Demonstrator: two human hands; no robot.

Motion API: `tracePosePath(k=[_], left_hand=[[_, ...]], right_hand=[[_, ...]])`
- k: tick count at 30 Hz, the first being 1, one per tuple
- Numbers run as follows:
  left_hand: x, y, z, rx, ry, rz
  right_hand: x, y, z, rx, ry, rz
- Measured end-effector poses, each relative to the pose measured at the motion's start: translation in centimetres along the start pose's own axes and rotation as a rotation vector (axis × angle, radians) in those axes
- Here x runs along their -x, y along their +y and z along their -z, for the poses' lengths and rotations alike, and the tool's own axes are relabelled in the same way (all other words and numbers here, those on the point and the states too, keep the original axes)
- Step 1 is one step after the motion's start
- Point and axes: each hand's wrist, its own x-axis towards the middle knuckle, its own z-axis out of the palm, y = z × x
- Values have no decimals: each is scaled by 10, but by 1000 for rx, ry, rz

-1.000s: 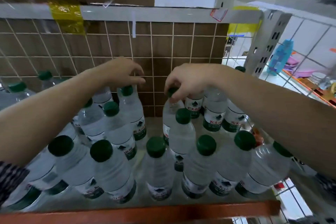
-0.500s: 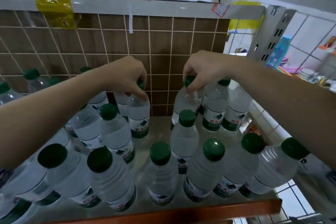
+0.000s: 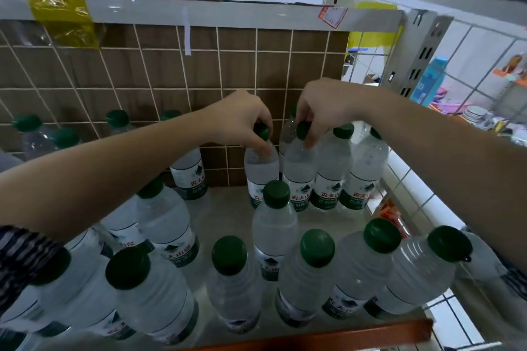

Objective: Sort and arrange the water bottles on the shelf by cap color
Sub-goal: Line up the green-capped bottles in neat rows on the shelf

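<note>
The left hand point(image 3: 242, 120) pinches the dark green screw cap point(image 3: 261, 131) of a clear plastic water bottle point(image 3: 261, 168) that stands close against the brown wire-gridded back panel point(image 3: 171, 71). The right hand point(image 3: 322, 105) pinches the cap of the neighbouring clear bottle point(image 3: 299, 168), next along that panel. The hands are near each other but apart, each clamped on its own cap. Whether the two bases rest on the grey shelf board point(image 3: 222, 216) I cannot tell, since a lone upright bottle point(image 3: 273, 225) in front of the panel hides them. The main risk is the grip: a full bottle held only by its cap can swing, or slip from the fingertips. On this crowded shelf it would strike the two labelled bottles point(image 3: 330, 174) further along the panel, or the lone one, and could topple them in a chain. Both forearms also pass low over the front row of green-capped bottles point(image 3: 316, 248), furthest from the panel. A dropped elbow could tip these toward the orange front rail point(image 3: 313, 335) and perhaps over it. Every cap I can make out looks the same dark green in this dim light, so a slightly different shade could easily be missorted.
</note>
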Motion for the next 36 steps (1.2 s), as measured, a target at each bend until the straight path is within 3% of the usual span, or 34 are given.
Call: tracePosePath(k=[20,26,32,36], left_hand=[[-1,-2,-1,14,-75,-66],[22,-5,12,109,-69,24],[83,-59,45,-17,152,240],[119,-102,51,-134,273,409]], right_hand=[[-3,-6,-7,-50,28,-88],[-3,-21,10,-16,-96,-69],[-41,-69,30,-147,278,97],[-73,-116,23,-187,199,256]])
